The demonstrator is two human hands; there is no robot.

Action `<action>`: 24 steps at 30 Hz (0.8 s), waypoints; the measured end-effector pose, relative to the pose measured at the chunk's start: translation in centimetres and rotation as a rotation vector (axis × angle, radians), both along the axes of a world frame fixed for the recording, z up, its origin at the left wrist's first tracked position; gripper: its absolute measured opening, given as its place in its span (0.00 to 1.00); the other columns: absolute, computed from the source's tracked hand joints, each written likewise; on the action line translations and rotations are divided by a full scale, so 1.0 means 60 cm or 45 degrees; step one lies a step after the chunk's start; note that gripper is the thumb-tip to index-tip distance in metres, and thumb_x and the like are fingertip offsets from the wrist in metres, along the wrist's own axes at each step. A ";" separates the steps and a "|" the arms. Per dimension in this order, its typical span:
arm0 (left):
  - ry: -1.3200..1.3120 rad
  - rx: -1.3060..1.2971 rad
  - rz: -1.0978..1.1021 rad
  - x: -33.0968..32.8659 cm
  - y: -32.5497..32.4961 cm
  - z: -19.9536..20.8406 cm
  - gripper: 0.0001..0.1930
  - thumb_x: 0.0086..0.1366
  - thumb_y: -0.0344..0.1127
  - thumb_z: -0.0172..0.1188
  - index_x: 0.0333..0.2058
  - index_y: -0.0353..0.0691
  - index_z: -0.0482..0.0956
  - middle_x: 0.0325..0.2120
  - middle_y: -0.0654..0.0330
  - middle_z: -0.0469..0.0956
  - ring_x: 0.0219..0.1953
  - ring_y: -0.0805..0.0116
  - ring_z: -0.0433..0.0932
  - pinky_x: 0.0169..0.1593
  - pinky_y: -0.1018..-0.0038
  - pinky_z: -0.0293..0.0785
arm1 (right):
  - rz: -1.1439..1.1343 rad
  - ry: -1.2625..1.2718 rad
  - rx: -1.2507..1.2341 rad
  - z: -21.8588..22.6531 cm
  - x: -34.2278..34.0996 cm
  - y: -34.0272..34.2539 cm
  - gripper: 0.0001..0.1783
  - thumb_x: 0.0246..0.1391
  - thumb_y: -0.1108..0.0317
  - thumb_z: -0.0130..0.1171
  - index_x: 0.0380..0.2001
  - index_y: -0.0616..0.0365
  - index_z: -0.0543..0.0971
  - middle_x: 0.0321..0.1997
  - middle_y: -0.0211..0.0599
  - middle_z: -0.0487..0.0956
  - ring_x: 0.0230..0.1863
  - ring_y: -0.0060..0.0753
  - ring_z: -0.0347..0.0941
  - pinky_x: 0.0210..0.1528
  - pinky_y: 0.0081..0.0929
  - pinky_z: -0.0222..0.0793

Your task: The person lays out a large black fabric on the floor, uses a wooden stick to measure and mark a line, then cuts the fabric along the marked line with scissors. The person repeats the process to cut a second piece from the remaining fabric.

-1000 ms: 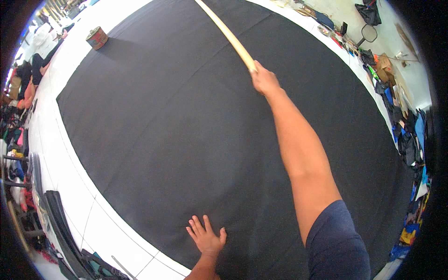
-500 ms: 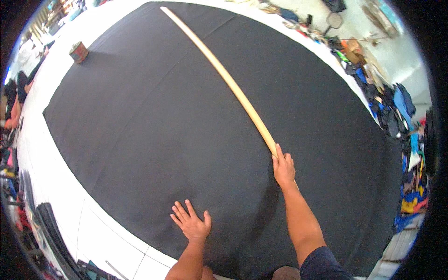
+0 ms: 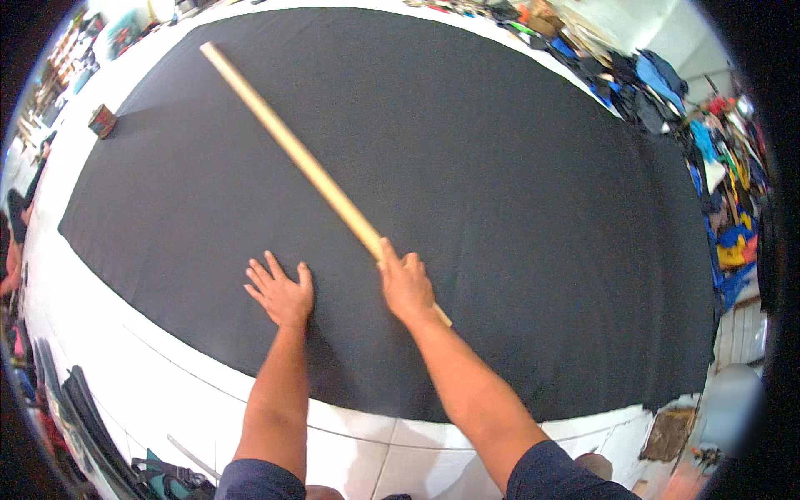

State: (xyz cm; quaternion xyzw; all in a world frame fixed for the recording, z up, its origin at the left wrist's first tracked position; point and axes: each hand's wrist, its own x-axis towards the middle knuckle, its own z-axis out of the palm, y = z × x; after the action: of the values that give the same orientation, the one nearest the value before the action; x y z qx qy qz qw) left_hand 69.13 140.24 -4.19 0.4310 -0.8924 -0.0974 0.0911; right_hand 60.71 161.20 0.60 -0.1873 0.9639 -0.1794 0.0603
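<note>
A large sheet of black cloth (image 3: 533,208) lies spread over the white tiled floor. Across it runs a long pale wooden stick (image 3: 292,146), slanting from the far left toward me. My right hand (image 3: 406,282) is closed around the stick near its near end, a short bit of which sticks out past my wrist. To the left of it, my left hand (image 3: 283,293) rests on the cloth with fingers spread and nothing in it. A small round tin (image 3: 102,122) stands at the cloth's far left edge.
Heaps of coloured fabric scraps (image 3: 658,92) line the far right and right side. Dark folded cloth (image 3: 87,408) lies at the lower left, near a strapped bag (image 3: 171,479). White floor tiles (image 3: 350,450) show along the near edge. Part of another person shows at the far left rim.
The stick and my right hand have shifted left across the cloth. My left hand has moved up and left, still spread. The view has shifted too.
</note>
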 end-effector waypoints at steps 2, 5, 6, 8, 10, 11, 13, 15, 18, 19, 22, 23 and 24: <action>-0.047 0.014 -0.054 -0.003 0.003 0.008 0.45 0.64 0.61 0.53 0.71 0.38 0.54 0.72 0.38 0.44 0.75 0.41 0.40 0.74 0.46 0.31 | -0.027 -0.022 0.015 -0.005 0.043 0.028 0.28 0.67 0.54 0.51 0.69 0.36 0.65 0.45 0.46 0.71 0.45 0.49 0.73 0.46 0.49 0.75; -0.157 0.114 -0.209 0.020 -0.010 0.009 0.49 0.62 0.64 0.55 0.72 0.38 0.51 0.73 0.38 0.43 0.75 0.41 0.38 0.74 0.46 0.30 | -0.168 -0.041 0.013 0.002 0.073 0.097 0.27 0.68 0.54 0.50 0.69 0.34 0.64 0.46 0.44 0.71 0.46 0.49 0.73 0.49 0.48 0.75; -0.174 0.097 -0.308 0.035 -0.037 0.000 0.48 0.64 0.65 0.54 0.72 0.38 0.50 0.73 0.38 0.42 0.75 0.40 0.38 0.74 0.47 0.31 | -0.231 -0.043 0.007 0.004 0.079 0.113 0.28 0.67 0.53 0.51 0.69 0.33 0.64 0.46 0.44 0.71 0.46 0.49 0.73 0.49 0.48 0.75; -0.133 0.067 -0.465 0.088 -0.030 -0.005 0.46 0.66 0.64 0.52 0.72 0.37 0.50 0.72 0.37 0.42 0.75 0.40 0.38 0.74 0.48 0.32 | -0.397 -0.038 0.037 -0.006 0.095 0.168 0.28 0.67 0.53 0.51 0.69 0.32 0.64 0.47 0.45 0.71 0.47 0.51 0.73 0.50 0.49 0.74; -0.137 0.033 -0.539 0.146 0.010 -0.007 0.45 0.69 0.63 0.49 0.71 0.35 0.50 0.72 0.37 0.42 0.75 0.40 0.38 0.74 0.49 0.33 | -0.590 -0.015 0.092 -0.015 0.109 0.261 0.28 0.67 0.53 0.51 0.69 0.31 0.63 0.48 0.46 0.71 0.49 0.53 0.73 0.51 0.50 0.74; -0.169 0.005 -0.524 0.186 0.038 -0.002 0.44 0.69 0.63 0.48 0.71 0.35 0.50 0.72 0.37 0.42 0.75 0.40 0.39 0.74 0.49 0.33 | -0.634 -0.176 0.050 0.020 0.120 0.308 0.29 0.67 0.53 0.52 0.69 0.31 0.61 0.50 0.50 0.72 0.51 0.57 0.73 0.51 0.54 0.73; -0.202 -0.018 -0.516 0.235 0.086 0.007 0.43 0.71 0.62 0.46 0.71 0.34 0.50 0.72 0.37 0.43 0.75 0.40 0.39 0.74 0.50 0.34 | -0.739 -0.242 -0.009 0.036 0.137 0.419 0.29 0.68 0.54 0.49 0.70 0.32 0.59 0.49 0.54 0.72 0.51 0.59 0.73 0.52 0.54 0.72; -0.205 0.005 -0.509 0.258 0.132 0.005 0.43 0.71 0.62 0.44 0.71 0.33 0.50 0.72 0.37 0.43 0.75 0.41 0.40 0.74 0.51 0.34 | -0.851 -0.207 0.043 0.032 0.175 0.542 0.30 0.69 0.55 0.47 0.72 0.31 0.56 0.50 0.55 0.71 0.50 0.59 0.73 0.52 0.52 0.72; -0.260 0.069 -0.429 0.295 0.184 0.025 0.42 0.72 0.62 0.43 0.71 0.33 0.49 0.72 0.37 0.42 0.75 0.41 0.39 0.75 0.51 0.33 | -0.975 -0.048 0.094 -0.006 0.252 0.694 0.31 0.68 0.58 0.50 0.72 0.33 0.57 0.45 0.58 0.73 0.47 0.61 0.74 0.49 0.52 0.72; -0.254 0.069 -0.405 0.312 0.193 0.027 0.42 0.72 0.61 0.43 0.71 0.33 0.49 0.72 0.38 0.42 0.75 0.42 0.38 0.75 0.51 0.33 | -1.001 -0.026 0.086 -0.013 0.278 0.729 0.31 0.68 0.58 0.49 0.72 0.34 0.57 0.46 0.59 0.73 0.47 0.61 0.74 0.49 0.52 0.72; -0.226 0.095 -0.368 0.350 0.229 0.023 0.42 0.72 0.61 0.44 0.71 0.32 0.49 0.73 0.38 0.41 0.76 0.44 0.36 0.75 0.51 0.34 | -1.139 0.016 0.127 -0.036 0.345 0.842 0.30 0.69 0.58 0.48 0.72 0.38 0.58 0.46 0.61 0.74 0.47 0.61 0.74 0.49 0.52 0.72; -0.224 0.123 -0.361 0.363 0.239 0.019 0.42 0.72 0.60 0.45 0.71 0.32 0.49 0.73 0.39 0.41 0.75 0.44 0.37 0.75 0.51 0.34 | -1.194 0.019 0.149 -0.043 0.360 0.876 0.30 0.69 0.57 0.47 0.72 0.39 0.58 0.46 0.61 0.75 0.47 0.61 0.74 0.49 0.52 0.72; -0.219 0.140 -0.352 0.373 0.242 0.021 0.42 0.72 0.60 0.45 0.71 0.32 0.49 0.73 0.39 0.41 0.75 0.44 0.37 0.75 0.51 0.34 | -1.243 0.000 0.124 -0.044 0.368 0.902 0.30 0.69 0.58 0.47 0.72 0.41 0.58 0.45 0.62 0.75 0.47 0.61 0.74 0.50 0.51 0.71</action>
State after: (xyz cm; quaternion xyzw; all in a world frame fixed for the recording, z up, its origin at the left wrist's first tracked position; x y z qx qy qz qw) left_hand 91.49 154.76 -2.94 0.3155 -0.9410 -0.1205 -0.0237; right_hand 82.76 215.30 -2.04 0.2893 0.9464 -0.1416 -0.0222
